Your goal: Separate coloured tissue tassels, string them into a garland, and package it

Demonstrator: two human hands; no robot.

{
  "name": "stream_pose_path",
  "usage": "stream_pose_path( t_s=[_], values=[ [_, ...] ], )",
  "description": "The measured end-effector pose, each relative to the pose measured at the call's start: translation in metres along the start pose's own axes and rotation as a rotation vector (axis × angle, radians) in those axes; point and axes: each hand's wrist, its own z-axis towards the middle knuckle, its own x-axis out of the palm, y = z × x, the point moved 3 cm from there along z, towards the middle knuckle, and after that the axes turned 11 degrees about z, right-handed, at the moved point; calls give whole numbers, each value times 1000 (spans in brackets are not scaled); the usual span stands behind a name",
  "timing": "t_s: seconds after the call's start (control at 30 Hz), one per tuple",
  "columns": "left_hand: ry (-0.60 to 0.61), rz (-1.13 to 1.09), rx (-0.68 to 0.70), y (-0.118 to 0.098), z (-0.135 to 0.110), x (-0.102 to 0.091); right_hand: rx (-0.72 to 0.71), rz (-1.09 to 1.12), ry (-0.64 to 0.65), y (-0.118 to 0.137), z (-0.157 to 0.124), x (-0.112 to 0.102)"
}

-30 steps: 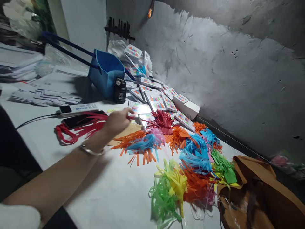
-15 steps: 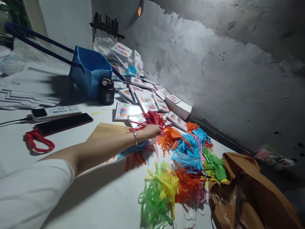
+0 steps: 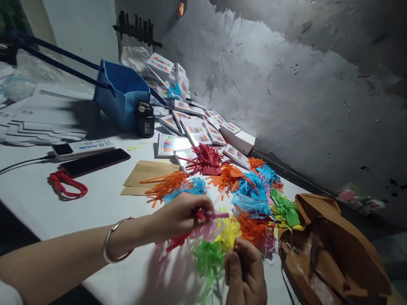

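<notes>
My left hand (image 3: 182, 214), with a silver bracelet at the wrist, is closed round a red and pink paper tassel (image 3: 206, 228); its strips hang below the fingers. Lower right, my right hand (image 3: 246, 271) is pinched, thumb against fingers; whatever is between them is too small to make out. Beneath and beyond the hands lie a yellow tassel (image 3: 231, 235), a green tassel (image 3: 208, 256) and orange tassels (image 3: 254, 231). Behind the left hand are an orange tassel (image 3: 168, 184) and a light blue one (image 3: 189, 186). A red tassel bundle (image 3: 208, 160) rests farther back.
A brown bag (image 3: 337, 250) stands open at the right. Several printed boxes (image 3: 197, 132) lie along the wall. At left are a blue bag (image 3: 122, 99), a black bottle (image 3: 145, 120), a phone (image 3: 95, 162), a power bank (image 3: 84, 147) and a brown envelope (image 3: 148, 171).
My left hand has drawn back from the red tassel bundle toward me and now holds a red and pink tassel. My right hand has come into view at the bottom.
</notes>
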Motion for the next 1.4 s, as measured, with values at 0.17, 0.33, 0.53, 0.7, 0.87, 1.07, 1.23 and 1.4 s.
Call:
stream_pose_path(
  t_s=[0.17,0.33,0.53,0.7,0.87,1.07,1.23,1.4],
  values=[
    [-12,81,-8,-1,-32,25,-4,-82,189,10,7,28],
    [158,189,-114,35,-56,12,-78,-244,182,-10,13,12],
    [91,467,-458,71,-75,-38,-74,-261,328,-8,10,9],
    [193,-201,-330,14,-67,1,-3,-98,491,-6,-2,29],
    [170,-622,-616,6,-66,39,155,13,188,-7,-13,25],
    [127,-648,-665,19,-71,45,115,-207,169,-2,-28,23],
    [88,-621,-649,16,-71,46,37,-301,187,-4,-31,24],
    [90,-608,-644,17,-72,48,51,-302,206,-8,-31,20]
  ],
)
